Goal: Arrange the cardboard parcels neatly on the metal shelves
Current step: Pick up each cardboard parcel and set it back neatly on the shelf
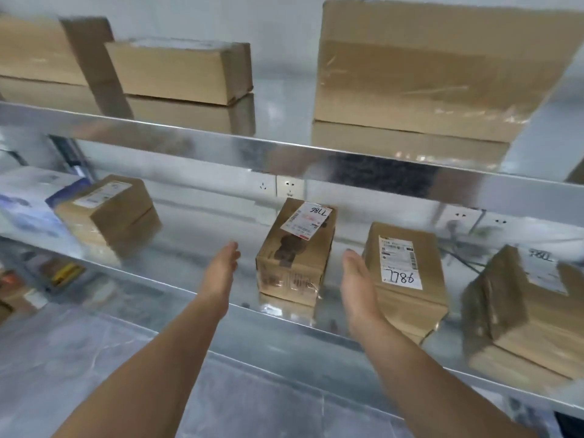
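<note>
The left hand (221,270) is open, fingers straight, just left of the small parcel (294,257); stiff taped cardboard, probably light, best pressed at both side faces; its long axis seems to run away from the hands, label far; the right hand (358,279) is open just right.

Bright, even, cool light; source unseen; shadows faint. Glare, mirror reflections on shelf edge (316,156) above fingers (232,251). Sharpest: labelled parcel (294,254) between left hand (221,270) and right hand (358,276). Blur grows away from fingers: far-right parcel (521,311), far-left parcel (107,216) smeared. Shelf lines bow toward frame edges.
</note>
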